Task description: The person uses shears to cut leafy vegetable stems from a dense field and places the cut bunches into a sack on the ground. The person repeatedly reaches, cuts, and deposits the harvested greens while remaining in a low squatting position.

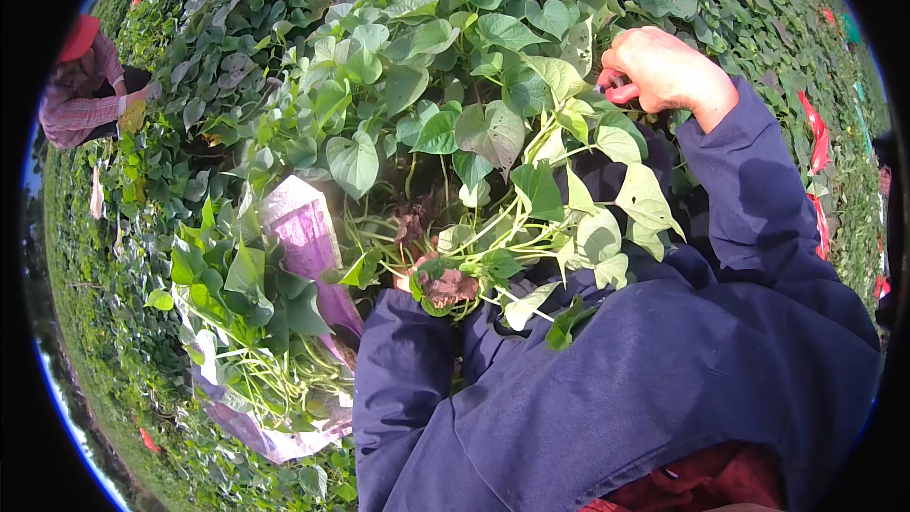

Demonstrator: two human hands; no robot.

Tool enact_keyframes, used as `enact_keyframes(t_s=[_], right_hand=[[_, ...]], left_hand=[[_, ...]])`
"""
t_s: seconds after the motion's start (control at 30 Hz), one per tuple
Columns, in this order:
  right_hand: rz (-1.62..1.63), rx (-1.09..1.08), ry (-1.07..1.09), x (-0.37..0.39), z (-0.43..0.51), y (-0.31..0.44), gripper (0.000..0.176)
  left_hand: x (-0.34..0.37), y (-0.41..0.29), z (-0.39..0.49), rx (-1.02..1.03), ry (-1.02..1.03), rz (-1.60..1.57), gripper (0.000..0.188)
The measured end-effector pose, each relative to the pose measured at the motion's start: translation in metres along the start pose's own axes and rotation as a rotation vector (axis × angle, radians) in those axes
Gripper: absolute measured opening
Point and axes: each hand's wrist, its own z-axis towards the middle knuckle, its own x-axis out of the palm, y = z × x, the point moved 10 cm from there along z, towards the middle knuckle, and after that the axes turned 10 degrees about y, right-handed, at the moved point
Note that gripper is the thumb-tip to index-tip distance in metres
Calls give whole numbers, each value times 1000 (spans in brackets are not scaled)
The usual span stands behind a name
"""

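Note:
My left hand (pixel 411 276), mostly hidden by leaves, grips a bunch of cut-looking leafy vine stems (pixel 522 238), apparently sweet potato. Pale green leaves of that bunch spread to the right across my dark blue sleeves and lap. Higher up at the right, my right hand (pixel 661 71) is curled around a red-handled tool (pixel 620 91); its working end is lost among the leaves. Dense heart-leaved vines (pixel 490 131) grow right in front of both hands. A brown withered leaf (pixel 449 288) lies over my left hand.
Left of my left arm stands an open white and purple woven bag (pixel 302 220) holding leafy stems (pixel 277 363). Another person (pixel 85 92) in a red cap crouches among the vines at far left. Red plastic strips (pixel 815 131) lie along the right side.

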Motion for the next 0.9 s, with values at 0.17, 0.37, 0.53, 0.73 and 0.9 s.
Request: enact_keyframes(t_s=[0.17, 0.37, 0.53, 0.73, 0.9], right_hand=[[188, -8, -181, -75, -8, 4, 16], [250, -306, 481, 55, 76, 152, 51], [579, -102, 822, 133, 119, 167, 53], [665, -151, 627, 138, 132, 171, 42], [418, -133, 529, 129, 119, 130, 49]], left_hand=[[-4, -2, 5, 12, 4, 70, 50], [-6, -6, 21, 41, 45, 199, 52], [-13, -7, 33, 74, 85, 288, 54], [-20, 4, 35, 1, 136, 284, 52], [-23, 5, 16, -32, 75, 158, 51]])
